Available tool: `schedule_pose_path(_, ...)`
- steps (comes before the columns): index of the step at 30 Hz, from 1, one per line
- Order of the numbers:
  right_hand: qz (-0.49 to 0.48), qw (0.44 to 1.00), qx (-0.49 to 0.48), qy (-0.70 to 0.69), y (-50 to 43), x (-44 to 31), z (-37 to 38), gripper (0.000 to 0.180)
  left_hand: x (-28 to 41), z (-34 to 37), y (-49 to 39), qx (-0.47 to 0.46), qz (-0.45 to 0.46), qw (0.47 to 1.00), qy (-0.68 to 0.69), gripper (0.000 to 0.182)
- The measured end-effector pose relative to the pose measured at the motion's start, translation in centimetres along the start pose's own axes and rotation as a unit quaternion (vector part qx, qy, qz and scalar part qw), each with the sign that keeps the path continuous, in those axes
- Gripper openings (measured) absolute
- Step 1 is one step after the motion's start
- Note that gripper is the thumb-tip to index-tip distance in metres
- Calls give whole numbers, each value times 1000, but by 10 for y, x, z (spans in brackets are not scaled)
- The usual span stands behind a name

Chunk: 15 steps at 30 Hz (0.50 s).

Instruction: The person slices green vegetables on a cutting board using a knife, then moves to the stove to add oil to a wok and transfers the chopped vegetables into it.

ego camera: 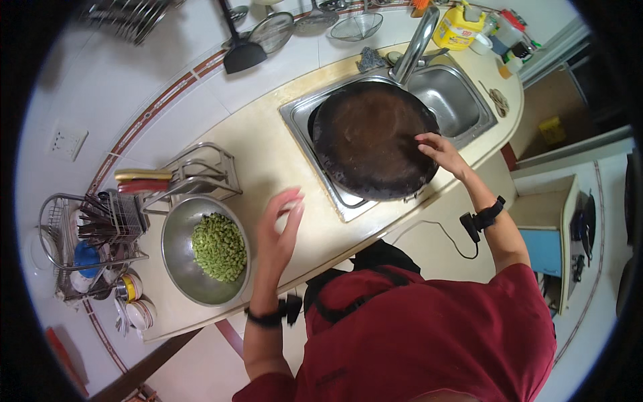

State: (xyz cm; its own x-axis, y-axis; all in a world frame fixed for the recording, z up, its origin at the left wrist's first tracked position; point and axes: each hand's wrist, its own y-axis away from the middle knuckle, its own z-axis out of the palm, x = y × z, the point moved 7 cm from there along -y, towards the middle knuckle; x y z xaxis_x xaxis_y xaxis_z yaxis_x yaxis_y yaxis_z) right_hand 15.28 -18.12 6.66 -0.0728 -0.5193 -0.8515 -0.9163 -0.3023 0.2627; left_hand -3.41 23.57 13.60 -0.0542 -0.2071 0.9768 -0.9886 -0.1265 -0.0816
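Note:
A large round piece of blackened cookware (377, 140) with a rusty-brown face covers most of the left sink basin (356, 210). My right hand (437, 151) is at its right edge, fingers loosely bent and not closed on it; whether the fingertips touch it is unclear. Over the counter, between the cookware and a steel bowl (176, 251), my left hand (282, 226) is blurred, with thumb and fingers apart. A pale patch shows between them, too blurred to identify. Green shelled beans (218, 247) lie in the bowl.
A steel faucet (414, 45) rises behind the basins, with the right basin (444, 100) beside the cookware. A metal rack (221, 171) and a wire dish basket (60, 266) stand at the left. A black spatula (244, 56) and strainers (357, 27) hang above. A yellow jug (458, 27) stands behind.

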Motion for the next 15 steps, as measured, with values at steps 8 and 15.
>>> schedule_pose_path(8,15,978,145,149,-78,110,-94,57,-157,100,-225,75,-190,979,24,48)
schedule_pose_path(15,82,992,40,82,-101,137,-80,73,-206,121,-244,-72,-413,908,28,60)
